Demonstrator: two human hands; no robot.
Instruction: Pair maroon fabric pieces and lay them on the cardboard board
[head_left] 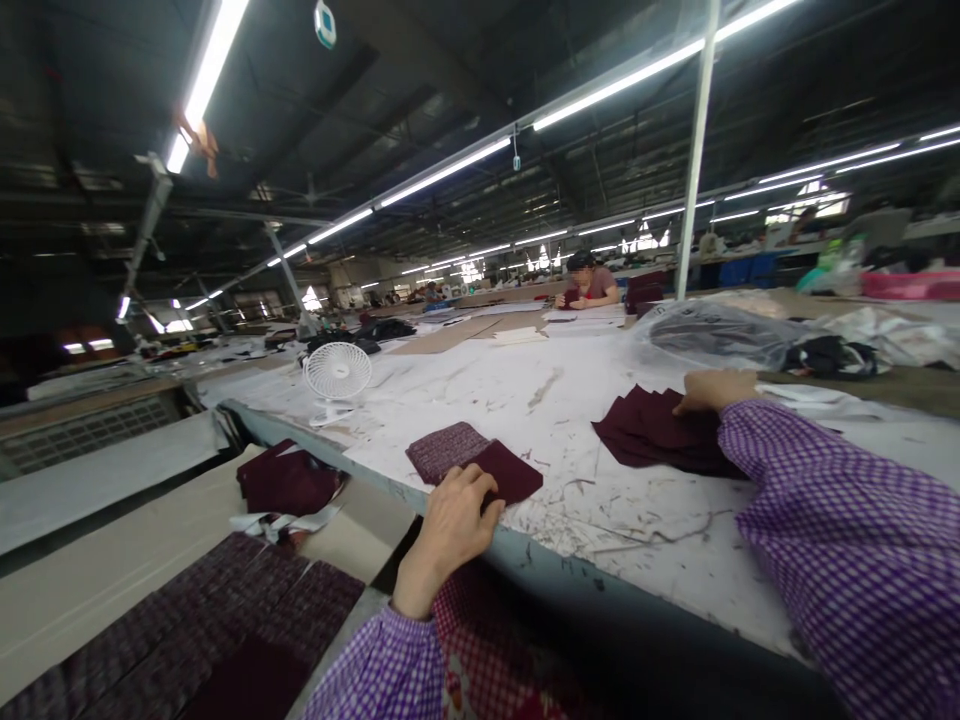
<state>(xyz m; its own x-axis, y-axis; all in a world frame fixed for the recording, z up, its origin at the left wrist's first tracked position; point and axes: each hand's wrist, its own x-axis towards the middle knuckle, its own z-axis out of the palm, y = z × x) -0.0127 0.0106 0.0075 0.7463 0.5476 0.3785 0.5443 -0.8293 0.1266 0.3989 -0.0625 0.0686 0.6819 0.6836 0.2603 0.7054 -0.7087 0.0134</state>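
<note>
At the table's near edge, my left hand (457,515) has its fingers curled over the near side of a small plain maroon fabric piece (514,474), with the thumb close to the fingertips. Against that piece lies a speckled maroon-grey fabric piece (444,450). Farther right, my right hand (716,389) is closed on the upper edge of a loose pile of maroon fabric pieces (651,428). Its fingertips are partly hidden by the cloth, and my checked sleeve covers the pile's right end.
A white fan (337,372) stands at the table's left edge. Below left lie a maroon bundle (289,478) and speckled fabric panels (202,610). Clear plastic wrap (720,332) sits at the back right, near a pole (697,150). Another person (592,285) leans on the far table.
</note>
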